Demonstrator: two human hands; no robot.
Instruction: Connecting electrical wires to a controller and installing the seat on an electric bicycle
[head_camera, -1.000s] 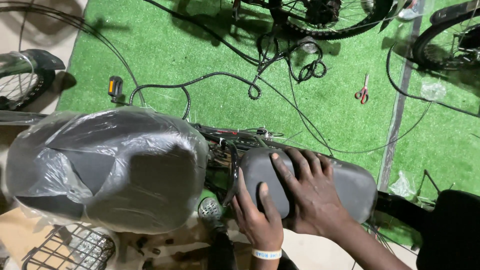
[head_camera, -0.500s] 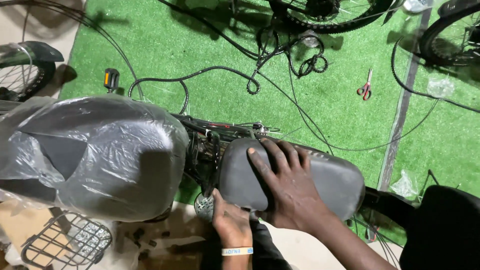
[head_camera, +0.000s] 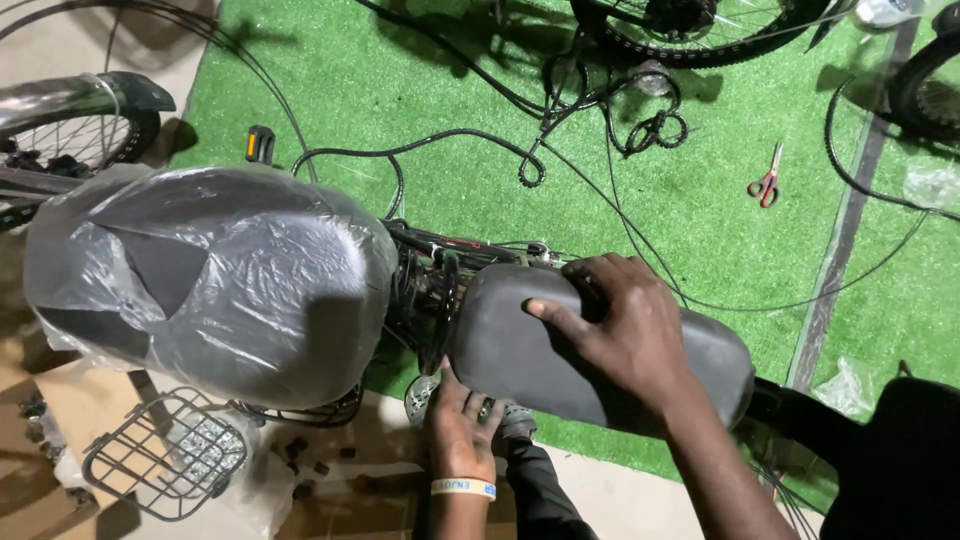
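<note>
The right hand (head_camera: 625, 335) lies spread, palm down, on the smooth dark grey padded rear seat (head_camera: 590, 355), fingers splayed wide over its rounded front end, pressing rather than clasping. The left hand (head_camera: 462, 420) reaches up beneath that seat's near edge, fingertips hidden under it; whether they grasp anything cannot be told. Just beside, to the left, sits the large grey saddle wrapped in crinkled clear plastic film (head_camera: 210, 280). Since half a second ago the right hand has slid slightly rightward along the seat.
</note>
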